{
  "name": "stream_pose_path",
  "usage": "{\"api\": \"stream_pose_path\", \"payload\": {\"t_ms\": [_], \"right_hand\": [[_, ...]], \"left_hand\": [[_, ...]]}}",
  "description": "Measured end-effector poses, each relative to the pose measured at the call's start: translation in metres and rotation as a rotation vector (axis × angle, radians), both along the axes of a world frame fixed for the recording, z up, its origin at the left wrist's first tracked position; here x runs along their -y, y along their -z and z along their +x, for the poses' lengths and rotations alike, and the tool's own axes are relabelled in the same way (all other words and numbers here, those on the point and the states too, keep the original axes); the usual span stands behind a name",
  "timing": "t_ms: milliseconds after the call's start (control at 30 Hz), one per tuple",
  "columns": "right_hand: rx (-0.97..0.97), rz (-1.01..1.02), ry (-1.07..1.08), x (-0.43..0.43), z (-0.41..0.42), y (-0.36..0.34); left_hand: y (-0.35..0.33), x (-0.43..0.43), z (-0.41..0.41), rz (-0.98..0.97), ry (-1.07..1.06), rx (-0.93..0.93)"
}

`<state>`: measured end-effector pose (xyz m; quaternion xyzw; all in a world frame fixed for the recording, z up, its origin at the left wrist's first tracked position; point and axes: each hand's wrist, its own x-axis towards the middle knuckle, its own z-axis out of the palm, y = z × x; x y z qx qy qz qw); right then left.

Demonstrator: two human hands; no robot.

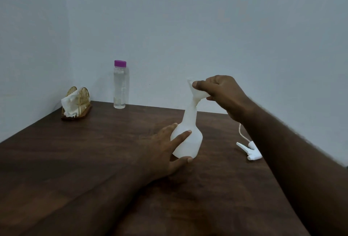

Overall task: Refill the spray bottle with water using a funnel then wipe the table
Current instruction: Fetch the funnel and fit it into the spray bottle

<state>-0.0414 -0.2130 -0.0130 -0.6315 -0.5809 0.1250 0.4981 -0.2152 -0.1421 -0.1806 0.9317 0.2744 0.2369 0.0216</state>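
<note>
The white spray bottle (188, 137) stands upright near the middle of the dark wooden surface (94, 160), with its cap off. The left hand (165, 149) cups the bottle's lower body, fingers and thumb wrapped loosely around it. The right hand (220, 92) pinches the rim of a white funnel (195, 92) whose spout sits at, or just inside, the bottle's narrow neck; the funnel leans to one side rather than standing straight.

That lean is the main risk. If the spout is not seated fully, water poured in may run down the outside of the neck and onto the surface. The bottle looks light and probably near empty, so a nudge from the funnel could tip it should the left hand loosen.

The water bottle (121, 85) with the purple cap stands well apart at the back, against the wall, and is closed. One hand must let go to fetch and open it, and the funnel may then topple out.

The trigger head (250, 151), with its tube, lies on the surface just beside the right forearm, where a sweep of the arm could knock it off. Tissues sit in a gold holder (77, 102) in the far left corner.
</note>
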Motion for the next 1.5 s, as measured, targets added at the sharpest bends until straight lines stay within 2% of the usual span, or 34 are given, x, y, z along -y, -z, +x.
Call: {"api": "stream_pose_path", "payload": {"t_ms": [267, 633, 867, 1233, 1367, 1500], "right_hand": [[0.24, -0.029, 0.084, -0.01, 0.003, 0.017], [0.254, 0.004, 0.122, -0.011, -0.001, 0.021], [0.24, -0.019, 0.14, -0.01, 0.001, 0.021], [0.34, -0.079, 0.173, -0.012, -0.007, 0.011], [0.393, -0.108, 0.143, -0.012, -0.007, 0.006], [0.366, -0.136, 0.093, -0.009, -0.007, 0.005]], "left_hand": [[-0.004, 0.004, -0.002, 0.005, 0.006, -0.027], [-0.008, -0.001, 0.025, -0.025, 0.044, 0.156], [-0.01, -0.007, 0.04, -0.053, -0.011, 0.141], [-0.014, 0.002, 0.028, -0.046, -0.039, 0.143], [-0.013, 0.003, 0.028, -0.054, -0.038, 0.146], [-0.01, 0.002, 0.025, -0.022, -0.027, 0.153]]}}
